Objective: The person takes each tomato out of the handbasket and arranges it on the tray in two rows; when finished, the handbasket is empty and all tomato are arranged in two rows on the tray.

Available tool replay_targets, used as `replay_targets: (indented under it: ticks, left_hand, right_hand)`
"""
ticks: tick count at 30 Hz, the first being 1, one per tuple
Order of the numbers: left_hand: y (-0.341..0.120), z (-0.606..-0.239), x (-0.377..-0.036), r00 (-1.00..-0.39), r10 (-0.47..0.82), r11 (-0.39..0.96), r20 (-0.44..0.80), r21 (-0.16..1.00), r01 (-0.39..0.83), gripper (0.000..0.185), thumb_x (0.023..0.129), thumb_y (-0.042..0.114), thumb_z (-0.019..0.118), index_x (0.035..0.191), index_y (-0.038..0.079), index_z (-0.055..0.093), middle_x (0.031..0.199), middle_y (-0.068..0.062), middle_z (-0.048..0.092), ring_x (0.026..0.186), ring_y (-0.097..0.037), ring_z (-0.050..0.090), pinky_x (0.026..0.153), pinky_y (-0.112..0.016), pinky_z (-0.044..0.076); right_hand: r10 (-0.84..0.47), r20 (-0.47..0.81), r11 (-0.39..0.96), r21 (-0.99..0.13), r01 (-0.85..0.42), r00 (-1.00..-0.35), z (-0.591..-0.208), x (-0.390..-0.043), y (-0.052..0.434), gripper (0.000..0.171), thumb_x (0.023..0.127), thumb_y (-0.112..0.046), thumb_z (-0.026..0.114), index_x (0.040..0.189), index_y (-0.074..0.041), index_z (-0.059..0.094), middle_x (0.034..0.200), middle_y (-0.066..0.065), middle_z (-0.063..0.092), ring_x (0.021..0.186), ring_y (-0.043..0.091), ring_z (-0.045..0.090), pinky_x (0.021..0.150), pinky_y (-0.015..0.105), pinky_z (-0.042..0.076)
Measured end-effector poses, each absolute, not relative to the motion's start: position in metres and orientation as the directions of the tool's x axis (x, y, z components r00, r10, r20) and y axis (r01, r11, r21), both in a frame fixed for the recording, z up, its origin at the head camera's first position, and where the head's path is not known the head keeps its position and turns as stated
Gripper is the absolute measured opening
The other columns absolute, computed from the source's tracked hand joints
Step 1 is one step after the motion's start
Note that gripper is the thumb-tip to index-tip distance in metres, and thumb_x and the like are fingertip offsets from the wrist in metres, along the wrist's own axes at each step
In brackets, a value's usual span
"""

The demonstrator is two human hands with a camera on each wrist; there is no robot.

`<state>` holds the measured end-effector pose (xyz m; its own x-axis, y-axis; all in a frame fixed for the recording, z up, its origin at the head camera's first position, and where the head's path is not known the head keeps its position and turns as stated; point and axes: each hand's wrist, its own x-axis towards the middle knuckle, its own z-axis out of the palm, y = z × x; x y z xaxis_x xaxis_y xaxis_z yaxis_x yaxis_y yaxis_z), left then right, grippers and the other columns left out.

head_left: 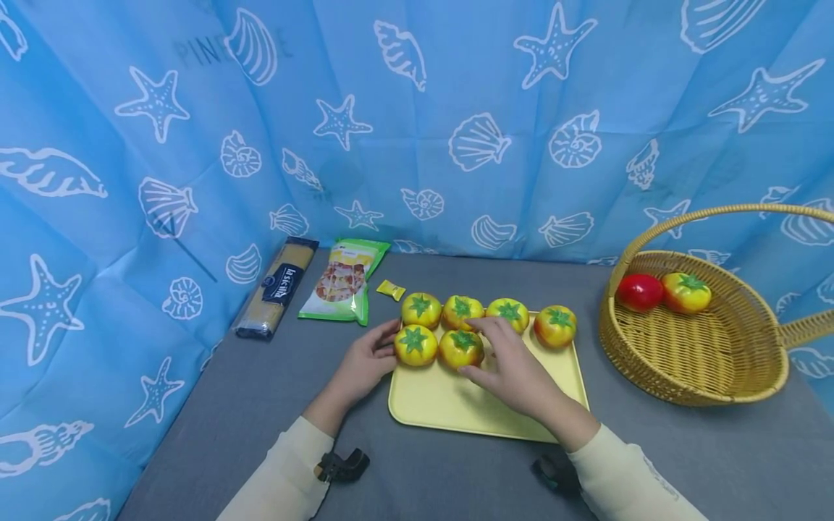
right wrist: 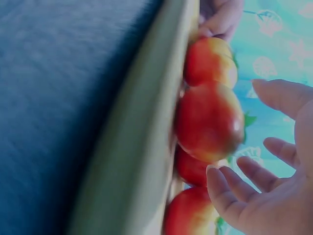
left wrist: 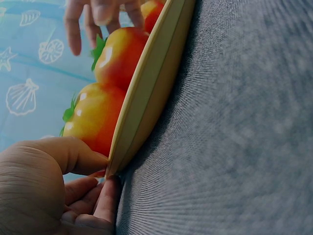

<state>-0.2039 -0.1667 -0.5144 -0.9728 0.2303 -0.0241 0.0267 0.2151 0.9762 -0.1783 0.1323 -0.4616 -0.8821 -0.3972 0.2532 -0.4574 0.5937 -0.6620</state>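
Observation:
My left hand [head_left: 367, 364] is at the left edge of a pale yellow tray [head_left: 449, 405]. In the left wrist view its thumb [left wrist: 80, 155] and fingers pinch the tray's rim [left wrist: 146, 93]. Several yellow-red tomatoes with green star-shaped tops sit on the tray in two rows. The front row has a left tomato [head_left: 416, 345], close by my left hand, and a right tomato [head_left: 460, 350]. Over that right one hovers my right hand [head_left: 515, 365], its fingers spread and holding nothing. In the right wrist view these fingers [right wrist: 225, 193] stand beside a tomato [right wrist: 210, 122].
At the right stands a wicker basket [head_left: 691, 394] with a tall handle, holding a red fruit [head_left: 641, 292] and another tomato [head_left: 686, 293]. Behind the tray on the left lie a pasta pack [head_left: 276, 286], a green food bag [head_left: 342, 282] and a small yellow packet [head_left: 391, 290]. A blue curtain hangs behind.

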Motion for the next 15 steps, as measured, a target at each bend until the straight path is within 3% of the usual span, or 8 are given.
replay_targets:
  ticks: [4, 15]
  left_hand:
    - [-0.166, -0.513, -0.203, -0.974, 0.226, 0.212, -0.027, 0.977, 0.022, 0.074, 0.092, -0.005, 0.065, 0.163, -0.004, 0.044, 0.162, -0.021, 0.049, 0.136, -0.036, 0.06, 0.108, -0.039, 0.056]
    - [-0.165, -0.511, -0.202, -0.974, 0.224, 0.218, -0.033, 0.976, 0.017, 0.074, 0.093, -0.005, 0.066, 0.163, -0.004, 0.044, 0.163, -0.021, 0.048, 0.137, -0.036, 0.059, 0.109, -0.04, 0.055]
  right_hand:
    - [-0.389, 0.253, 0.548, -0.709, -0.443, -0.886, -0.453, -0.178, 0.138, 0.071, 0.096, -0.021, 0.087, 0.155, -0.002, 0.053, 0.145, 0.019, 0.056, 0.13, 0.038, 0.058, 0.099, 0.054, 0.059]
    - [-0.331, 0.323, 0.414, -0.795, -0.445, -0.886, -0.425, -0.175, 0.162, 0.056, 0.103, -0.017, 0.078, 0.153, -0.004, 0.054, 0.145, 0.018, 0.058, 0.127, 0.04, 0.061, 0.1, 0.062, 0.057]
